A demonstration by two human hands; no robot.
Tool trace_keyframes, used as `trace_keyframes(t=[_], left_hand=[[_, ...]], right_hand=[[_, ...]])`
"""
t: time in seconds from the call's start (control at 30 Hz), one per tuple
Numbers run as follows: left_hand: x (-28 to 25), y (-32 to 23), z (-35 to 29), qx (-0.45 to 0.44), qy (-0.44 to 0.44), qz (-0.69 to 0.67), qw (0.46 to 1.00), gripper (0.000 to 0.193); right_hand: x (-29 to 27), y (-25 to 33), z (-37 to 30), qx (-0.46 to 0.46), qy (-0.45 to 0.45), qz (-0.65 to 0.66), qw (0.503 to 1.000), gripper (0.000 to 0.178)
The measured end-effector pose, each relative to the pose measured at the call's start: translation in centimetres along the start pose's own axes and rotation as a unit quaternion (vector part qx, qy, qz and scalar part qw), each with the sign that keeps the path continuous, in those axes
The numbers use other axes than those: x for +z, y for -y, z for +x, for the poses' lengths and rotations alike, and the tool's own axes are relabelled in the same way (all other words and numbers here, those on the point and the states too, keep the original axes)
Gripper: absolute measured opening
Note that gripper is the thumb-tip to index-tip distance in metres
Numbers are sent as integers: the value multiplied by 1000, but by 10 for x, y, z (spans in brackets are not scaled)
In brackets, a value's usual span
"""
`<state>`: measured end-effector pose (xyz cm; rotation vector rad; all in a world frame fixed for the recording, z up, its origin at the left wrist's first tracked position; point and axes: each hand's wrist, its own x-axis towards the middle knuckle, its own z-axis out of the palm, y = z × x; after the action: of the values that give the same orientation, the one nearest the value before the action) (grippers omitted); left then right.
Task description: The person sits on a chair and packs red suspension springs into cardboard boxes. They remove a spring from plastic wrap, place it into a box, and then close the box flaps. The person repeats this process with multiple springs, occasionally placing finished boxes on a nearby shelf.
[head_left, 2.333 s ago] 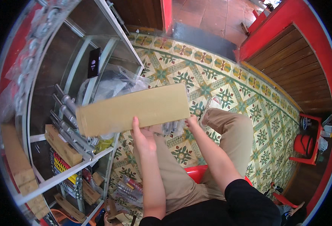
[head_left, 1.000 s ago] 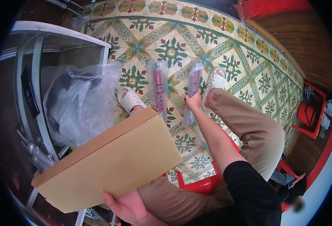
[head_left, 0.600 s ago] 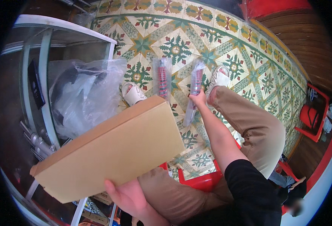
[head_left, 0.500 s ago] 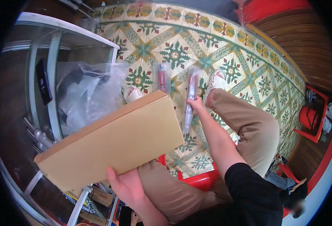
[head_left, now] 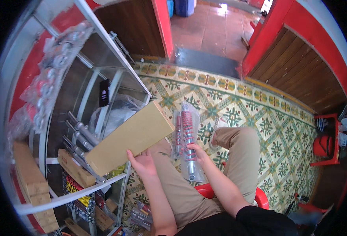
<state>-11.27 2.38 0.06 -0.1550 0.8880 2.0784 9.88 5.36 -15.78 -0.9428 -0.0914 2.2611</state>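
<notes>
My left hand [head_left: 143, 163] grips the near edge of a closed brown cardboard box [head_left: 130, 137], thumb on its upper face. The box slants over my left thigh, its far end toward the middle. In my right hand [head_left: 198, 153] is a shock absorber [head_left: 187, 122] with a red coil spring and silver ends, wrapped in clear plastic. My fingers close round its lower half, and it points away from me above the tiled floor. A second wrapped shock absorber [head_left: 178, 131] with a red spring lies just left of it, partly covered by the first.
On the left stands a metal-framed glass cabinet [head_left: 122, 47] with a phone [head_left: 104, 93], metal fork tubes [head_left: 83, 135], boxes [head_left: 77, 167] and colored springs [head_left: 79, 192]. A clear plastic bag [head_left: 122, 112] lies behind the box. At right is a red stool [head_left: 326, 157]; a doorway opens ahead.
The view has swung upward and left, bringing in the doorway and more cabinet. The held shock absorber has turned, showing its spring broadside. The box stays in my left hand.
</notes>
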Motion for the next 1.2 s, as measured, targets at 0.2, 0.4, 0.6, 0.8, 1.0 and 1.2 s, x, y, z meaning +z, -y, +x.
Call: trace_keyframes(t=[0.2, 0.4, 0.6, 0.8, 1.0, 1.2], left_hand=[[-13, 0, -61, -10, -16, 10, 1000, 58], [-27, 60, -141, -171, -13, 8, 985, 56], [-35, 112, -185, -245, -16, 51, 968, 52], [-19, 111, -198, -255, -12, 94, 962, 53], [-46, 106, -196, -351, 29, 128, 927, 60], [-40, 43, -213, -445, 196, 136, 863, 73]], right_hand=[[21, 54, -103, -115, 91, -41, 988, 49], [40, 99, -215, -188, 186, -31, 964, 62], [33, 104, -284, -230, 133, -87, 960, 70], [17, 84, -304, -200, 55, -136, 969, 54], [27, 70, -304, -152, 80, -200, 965, 54], [50, 62, -309, -128, 122, -368, 913, 55]])
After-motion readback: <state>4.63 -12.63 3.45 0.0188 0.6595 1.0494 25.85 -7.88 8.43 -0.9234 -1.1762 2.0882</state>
